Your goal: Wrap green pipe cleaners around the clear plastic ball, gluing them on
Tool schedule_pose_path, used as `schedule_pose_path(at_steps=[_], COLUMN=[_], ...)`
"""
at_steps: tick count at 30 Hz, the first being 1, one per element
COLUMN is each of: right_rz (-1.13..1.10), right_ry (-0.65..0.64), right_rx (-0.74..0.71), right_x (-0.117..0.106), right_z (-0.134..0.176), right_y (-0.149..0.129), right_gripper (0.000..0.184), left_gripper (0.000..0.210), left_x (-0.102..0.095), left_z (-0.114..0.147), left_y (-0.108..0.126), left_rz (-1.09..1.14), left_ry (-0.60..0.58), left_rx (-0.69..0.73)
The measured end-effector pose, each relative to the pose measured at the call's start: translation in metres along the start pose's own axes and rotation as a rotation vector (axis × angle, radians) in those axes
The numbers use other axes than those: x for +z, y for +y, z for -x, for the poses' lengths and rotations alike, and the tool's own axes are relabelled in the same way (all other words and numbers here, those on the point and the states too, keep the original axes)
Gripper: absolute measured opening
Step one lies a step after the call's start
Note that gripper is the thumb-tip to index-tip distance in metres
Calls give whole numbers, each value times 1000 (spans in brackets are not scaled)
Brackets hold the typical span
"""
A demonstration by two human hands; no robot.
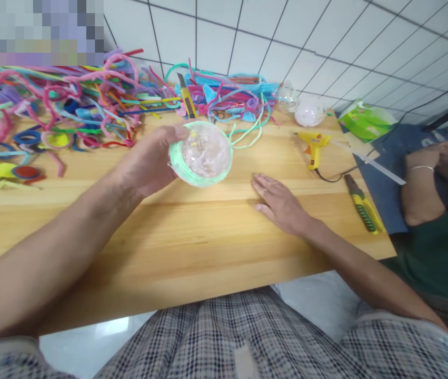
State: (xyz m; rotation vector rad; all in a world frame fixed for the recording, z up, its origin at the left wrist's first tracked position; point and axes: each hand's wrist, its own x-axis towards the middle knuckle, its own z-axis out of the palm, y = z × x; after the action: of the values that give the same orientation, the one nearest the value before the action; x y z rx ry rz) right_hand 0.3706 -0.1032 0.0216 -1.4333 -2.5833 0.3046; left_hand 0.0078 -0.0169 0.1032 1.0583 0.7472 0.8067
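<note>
My left hand [155, 160] grips a clear round ball [208, 152] by its left side, holding it above the table. A mint-green band, which looks like pipe cleaner, runs around its rim. Pale, whitish stuff and small yellow bits show inside, though I cannot make out what they are. My right hand [279, 202] lies flat on the wooden table [192, 237], fingers stretched out, with nothing in it. Behind the ball, a yellow utility knife [186, 97] rests against the heap of pipe cleaners [89, 100].
To the right lie a yellow glue gun [312, 145] with its cord and green-yellow pliers [361, 205]. Two clear balls [309, 110] stand at the back, near a green plastic package [366, 120]. Another person's arm [423, 184] is at the far right, beside the blue table.
</note>
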Motion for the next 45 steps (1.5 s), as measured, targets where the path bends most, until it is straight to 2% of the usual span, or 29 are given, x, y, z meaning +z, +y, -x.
schedule_pose_path(at_steps=[3, 5, 8, 11, 14, 18, 21, 23, 25, 28, 33, 36, 38, 42, 45], right_rz=[-34, -48, -15, 34, -36, -207, -284, -279, -217, -56, 177, 182, 129, -46, -81], right_ry=[179, 240, 178, 95, 159, 261, 230, 195, 165, 96, 4, -10, 42, 342, 425], right_rx=[72, 120, 197, 290, 362, 327, 242, 172, 99, 41, 182, 300, 384, 437, 439], right_x=[2, 3, 5, 3, -5, -13, -8, -1, 6, 14, 13, 8, 3, -15, -27], right_z=[-13, -32, -62, -80, -80, -69, -64, -64, -67, -72, -75, -75, -74, -72, -69], right_y=[-9, -12, -15, -14, -4, 1, -11, -22, -31, -39, -43, -30, -10, 40, 58], right_gripper=[43, 29, 19, 15, 8, 13, 20, 18, 15, 22, 30, 23, 17, 11, 15], left_gripper=[53, 56, 71, 80, 79, 79, 80, 79, 80, 80, 77, 78, 80, 78, 73], left_x=[3, 5, 4, 2, 0, -1, -2, -2, -2, -2, -1, 0, 1, 2, 2], left_z=[-1, -3, -6, -8, -8, -9, -9, -10, -10, -10, -10, -11, -11, -10, -11], left_y=[-7, -11, -19, -25, -27, -29, -31, -32, -32, -33, -34, -33, -32, -32, -33], left_rz=[-3, -8, 35, 60, 51, 10, -13, -24, -19, -3, 5, 9, 14, 32, 38], left_ry=[11, 45, 110, 104, 79, 44, 23, 11, 17, 33, 31, 44, 45, 38, -2], left_rx=[-42, -64, -114, -140, -135, -122, -125, -135, -143, -146, -143, -155, -168, -159, -144])
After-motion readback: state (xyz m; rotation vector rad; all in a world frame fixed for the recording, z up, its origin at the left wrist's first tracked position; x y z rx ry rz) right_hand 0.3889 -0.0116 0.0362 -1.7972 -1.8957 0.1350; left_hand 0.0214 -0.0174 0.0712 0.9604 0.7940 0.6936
